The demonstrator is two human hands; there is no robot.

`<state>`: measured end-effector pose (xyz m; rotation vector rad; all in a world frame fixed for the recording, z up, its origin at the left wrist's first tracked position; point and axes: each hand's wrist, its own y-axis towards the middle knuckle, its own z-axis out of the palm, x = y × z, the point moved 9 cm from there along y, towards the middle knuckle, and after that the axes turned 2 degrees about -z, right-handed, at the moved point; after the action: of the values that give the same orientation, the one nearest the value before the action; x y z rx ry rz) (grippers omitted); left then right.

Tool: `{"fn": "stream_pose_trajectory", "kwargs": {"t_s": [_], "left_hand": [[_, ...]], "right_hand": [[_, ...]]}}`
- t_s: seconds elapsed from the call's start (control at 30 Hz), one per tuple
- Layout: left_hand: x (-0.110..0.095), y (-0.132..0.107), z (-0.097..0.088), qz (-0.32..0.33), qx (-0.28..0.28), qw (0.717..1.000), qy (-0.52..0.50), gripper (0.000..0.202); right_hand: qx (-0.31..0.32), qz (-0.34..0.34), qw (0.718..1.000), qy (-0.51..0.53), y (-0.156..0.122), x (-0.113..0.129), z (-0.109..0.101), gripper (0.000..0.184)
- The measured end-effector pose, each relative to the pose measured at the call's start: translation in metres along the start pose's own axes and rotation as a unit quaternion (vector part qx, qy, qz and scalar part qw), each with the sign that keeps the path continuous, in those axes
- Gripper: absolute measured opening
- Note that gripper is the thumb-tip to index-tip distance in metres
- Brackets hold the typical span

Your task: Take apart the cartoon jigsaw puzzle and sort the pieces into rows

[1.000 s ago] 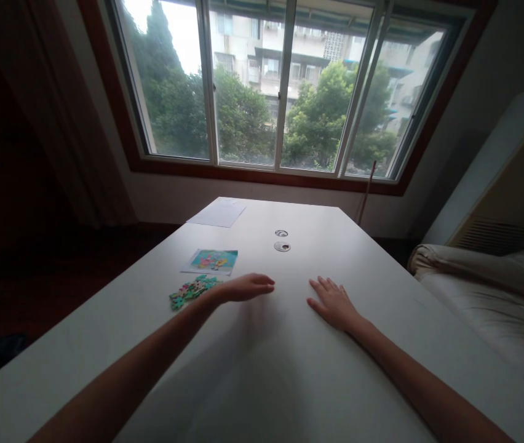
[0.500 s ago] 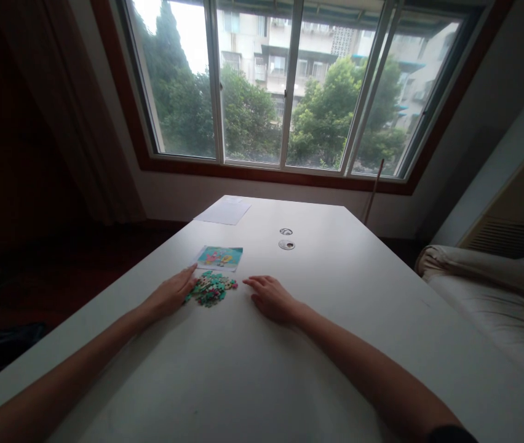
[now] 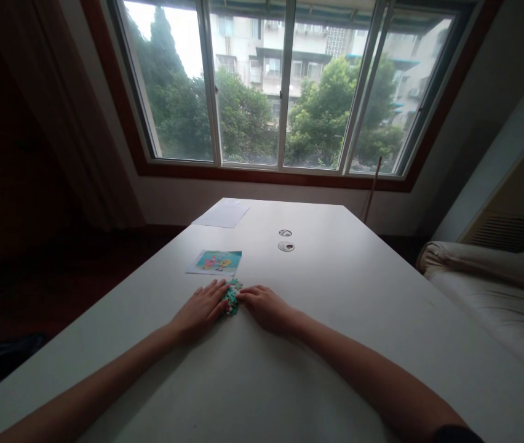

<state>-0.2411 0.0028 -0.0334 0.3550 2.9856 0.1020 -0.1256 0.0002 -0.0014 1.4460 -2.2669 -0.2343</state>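
Note:
A small heap of green jigsaw puzzle pieces lies on the white table between my two hands. My left hand rests flat over the heap's left side, fingers stretched and thumb out, covering part of it. At the heap's right edge, my right hand touches the pieces with its fingertips, the fingers extended close together. Just beyond lies a picture card with pink and yellow cartoon figures on turquoise.
The white table narrows toward the window. A sheet of paper lies at its far left. Two round metallic-looking discs are set near the middle. A pale sofa stands at the right.
My left hand has swept right across the puzzle pieces, gathering them into a tighter heap and covering some. The right hand has shifted slightly left and down to meet the heap.

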Motion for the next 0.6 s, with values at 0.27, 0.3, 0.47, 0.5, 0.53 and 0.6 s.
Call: {"fn": "stream_pose_trajectory", "kwargs": {"t_s": [0.27, 0.3, 0.47, 0.5, 0.53, 0.6], "left_hand": [[-0.073, 0.013, 0.009, 0.069, 0.018, 0.997, -0.03, 0.049], [-0.082, 0.015, 0.011, 0.075, 0.021, 0.996, -0.035, 0.049], [-0.122, 0.024, 0.018, 0.106, 0.038, 0.992, -0.055, 0.048], [-0.127, 0.025, 0.018, 0.11, 0.039, 0.991, -0.059, 0.048], [-0.132, 0.025, 0.019, 0.115, 0.04, 0.991, -0.064, 0.048], [-0.137, 0.026, 0.019, 0.121, 0.038, 0.989, -0.081, 0.048]], "right_hand": [[-0.029, 0.018, 0.998, 0.045, -0.057, -0.02, -0.027, 0.028], [-0.033, 0.021, 0.998, 0.053, -0.064, -0.023, -0.03, 0.028], [-0.055, 0.053, 0.993, 0.085, -0.091, -0.034, -0.046, 0.023], [-0.061, 0.06, 0.992, 0.092, -0.094, -0.037, -0.049, 0.022], [-0.068, 0.067, 0.99, 0.101, -0.097, -0.039, -0.052, 0.021], [-0.082, 0.084, 0.987, 0.115, -0.102, -0.046, -0.055, 0.02]]}}
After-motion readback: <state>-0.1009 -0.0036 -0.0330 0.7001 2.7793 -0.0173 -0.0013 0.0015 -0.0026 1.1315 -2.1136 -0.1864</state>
